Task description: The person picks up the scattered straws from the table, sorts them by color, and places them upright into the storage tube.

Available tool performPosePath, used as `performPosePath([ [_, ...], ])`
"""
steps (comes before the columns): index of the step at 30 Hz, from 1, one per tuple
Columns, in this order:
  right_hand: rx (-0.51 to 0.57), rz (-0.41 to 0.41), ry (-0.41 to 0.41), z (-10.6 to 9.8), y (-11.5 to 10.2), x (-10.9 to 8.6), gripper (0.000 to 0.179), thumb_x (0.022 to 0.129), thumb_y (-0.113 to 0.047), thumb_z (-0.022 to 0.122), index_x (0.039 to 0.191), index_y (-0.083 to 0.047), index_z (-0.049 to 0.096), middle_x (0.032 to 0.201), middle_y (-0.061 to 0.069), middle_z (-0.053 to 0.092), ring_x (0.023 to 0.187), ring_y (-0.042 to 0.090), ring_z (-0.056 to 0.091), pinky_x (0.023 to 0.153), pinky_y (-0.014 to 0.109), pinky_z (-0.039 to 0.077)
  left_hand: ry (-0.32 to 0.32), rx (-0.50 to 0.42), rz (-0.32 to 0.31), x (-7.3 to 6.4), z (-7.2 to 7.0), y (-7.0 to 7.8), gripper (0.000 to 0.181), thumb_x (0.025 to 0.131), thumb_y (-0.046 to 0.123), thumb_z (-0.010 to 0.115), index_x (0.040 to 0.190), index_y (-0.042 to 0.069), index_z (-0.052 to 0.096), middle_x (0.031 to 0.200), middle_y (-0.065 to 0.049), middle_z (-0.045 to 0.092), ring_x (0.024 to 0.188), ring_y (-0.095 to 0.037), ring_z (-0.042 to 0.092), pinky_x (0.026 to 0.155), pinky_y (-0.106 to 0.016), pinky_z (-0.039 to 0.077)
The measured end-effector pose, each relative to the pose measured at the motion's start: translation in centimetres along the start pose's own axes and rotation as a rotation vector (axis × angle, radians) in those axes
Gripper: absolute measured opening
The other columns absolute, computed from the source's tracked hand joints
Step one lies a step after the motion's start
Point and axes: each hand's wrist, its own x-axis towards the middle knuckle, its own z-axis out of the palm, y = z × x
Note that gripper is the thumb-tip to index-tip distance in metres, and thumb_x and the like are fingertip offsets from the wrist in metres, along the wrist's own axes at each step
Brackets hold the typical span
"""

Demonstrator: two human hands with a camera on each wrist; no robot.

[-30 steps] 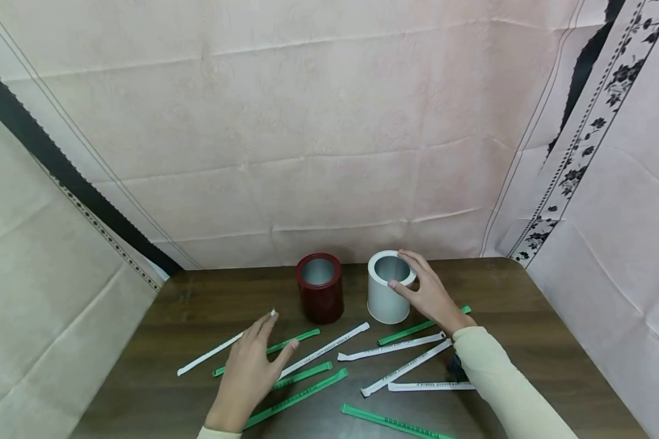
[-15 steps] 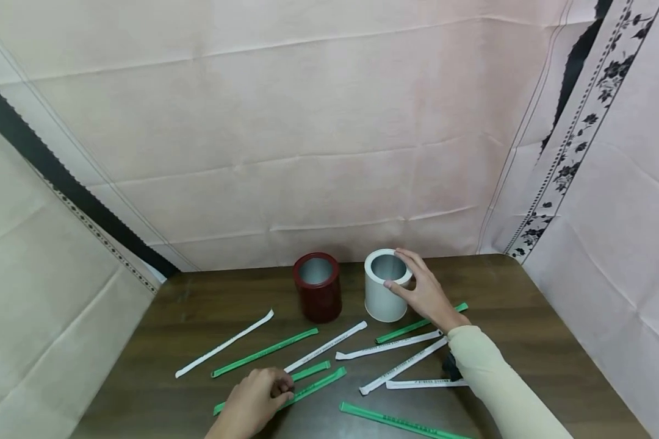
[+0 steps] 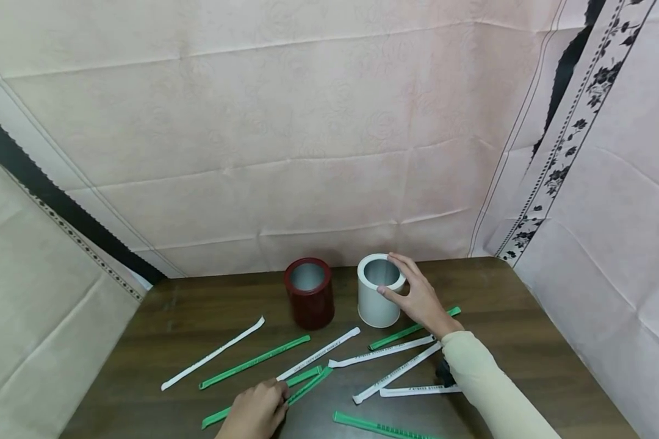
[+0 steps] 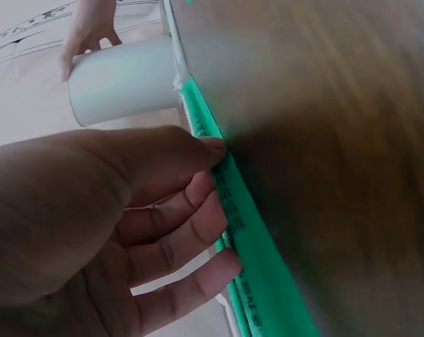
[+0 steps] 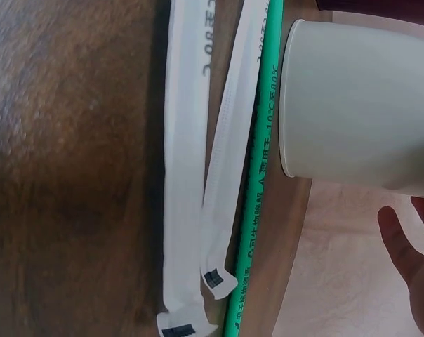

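Near the front of the table, my left hand (image 3: 255, 410) pinches a green paper-wrapped straw (image 4: 250, 217) between thumb and fingers. That straw lies at a slant in the head view, its far end close beside another green wrapped straw (image 3: 216, 417). My right hand (image 3: 420, 300) rests by the rim of a white cylindrical holder (image 3: 379, 305), thumb and fingers spread and fairly straight; the contact is partly hidden. The holder stands upright and its visible inside is grey. Left of it stands a dark red holder (image 3: 310, 302) of similar shape.
Several wrapped straws lie scattered on the brown table (image 3: 170, 329): white ones (image 3: 214, 353) and green ones (image 3: 255, 362). One green straw (image 3: 379, 425) is near the front edge. A pale cloth (image 3: 307, 122) hangs behind the table. A small black object (image 3: 445, 373) sits by my right sleeve.
My left hand has come down and back from above the left straws to a front green straw and now pinches it. The right hand stays at the white holder; the head view shifts slightly.
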Motion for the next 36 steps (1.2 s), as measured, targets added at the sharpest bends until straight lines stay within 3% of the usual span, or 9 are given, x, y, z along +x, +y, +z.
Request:
performPosePath([
  [2, 0.0, -0.001, -0.002, 0.0, 0.0, 0.0, 0.077, 0.086, -0.054, 0.071, 0.152, -0.029, 0.039, 0.156, -0.011, 0.032, 0.14, 0.023, 0.038, 0.103, 0.062, 0.038, 0.017, 0.033, 0.015, -0.1, -0.2, 0.2, 0.006, 0.086, 0.016, 0.073, 0.087, 0.016, 0.066, 0.078, 0.01, 0.056, 0.059, -0.005, 0.05, 0.047, -0.031, 0.041],
  [6, 0.007, -0.003, 0.004, -0.1, 0.0, 0.0, 0.077, 0.086, -0.053, 0.072, 0.152, -0.028, 0.04, 0.155, -0.012, 0.032, 0.14, 0.022, 0.038, 0.104, 0.061, 0.038, 0.054, 0.009, 0.021, -0.1, -1.1, 1.2, 0.008, 0.086, 0.016, 0.073, 0.086, 0.017, 0.065, 0.079, 0.011, 0.052, 0.057, -0.004, 0.045, 0.045, -0.029, 0.037],
  [9, 0.008, -0.005, 0.009, -0.2, -0.1, 0.1, 0.077, 0.086, -0.053, 0.072, 0.152, -0.029, 0.04, 0.155, -0.012, 0.032, 0.14, 0.022, 0.038, 0.104, 0.062, 0.038, 0.085, -0.056, 0.036, 0.0, -2.3, 2.1, 0.008, 0.087, 0.015, 0.073, 0.089, 0.019, 0.066, 0.082, 0.012, 0.053, 0.059, -0.002, 0.044, 0.047, -0.025, 0.037],
  [15, 0.006, -0.016, 0.01, -0.4, -0.1, 0.0, 0.077, 0.086, -0.051, 0.074, 0.151, -0.027, 0.041, 0.155, -0.009, 0.034, 0.139, 0.024, 0.038, 0.103, 0.062, 0.038, 0.158, -0.187, 0.046, 0.9, -5.0, 3.8, 0.009, 0.088, 0.012, 0.073, 0.094, 0.019, 0.071, 0.087, 0.015, 0.061, 0.072, 0.003, 0.055, 0.058, -0.022, 0.046],
  [21, 0.008, -0.012, 0.009, 0.0, -0.1, -0.2, 0.077, 0.086, -0.052, 0.073, 0.152, -0.028, 0.04, 0.156, -0.009, 0.033, 0.139, 0.026, 0.039, 0.101, 0.064, 0.039, 0.306, -0.327, 0.045, 2.7, -7.1, 5.6, 0.011, 0.09, 0.012, 0.073, 0.097, 0.021, 0.071, 0.09, 0.014, 0.065, 0.076, 0.001, 0.062, 0.064, -0.021, 0.052],
  [27, -0.003, -0.005, -0.002, 0.2, -0.1, -0.4, 0.078, 0.086, -0.055, 0.071, 0.152, -0.029, 0.04, 0.155, -0.01, 0.033, 0.137, 0.025, 0.041, 0.1, 0.063, 0.04, 0.524, -0.473, 0.084, 5.4, -9.5, 7.8, 0.014, 0.089, 0.014, 0.076, 0.097, 0.023, 0.07, 0.087, 0.015, 0.066, 0.075, -0.001, 0.064, 0.066, -0.024, 0.055],
  [32, -0.003, 0.002, 0.019, -0.1, -0.2, -0.2, 0.077, 0.086, -0.056, 0.071, 0.151, -0.029, 0.041, 0.155, -0.012, 0.033, 0.138, 0.024, 0.041, 0.1, 0.064, 0.04, 0.629, -0.614, 0.186, 8.7, -12.4, 9.5, 0.01, 0.09, 0.014, 0.075, 0.098, 0.018, 0.07, 0.088, 0.007, 0.07, 0.076, -0.006, 0.067, 0.066, -0.029, 0.057],
  [36, -0.01, 0.013, 0.014, 0.1, 0.0, -0.2, 0.078, 0.085, -0.058, 0.07, 0.151, -0.031, 0.04, 0.155, -0.014, 0.032, 0.137, 0.023, 0.041, 0.1, 0.062, 0.041, 0.692, -0.652, 0.23, 11.5, -14.0, 10.5, 0.011, 0.091, 0.017, 0.074, 0.101, 0.014, 0.07, 0.089, 0.003, 0.071, 0.078, -0.007, 0.069, 0.066, -0.029, 0.058],
])
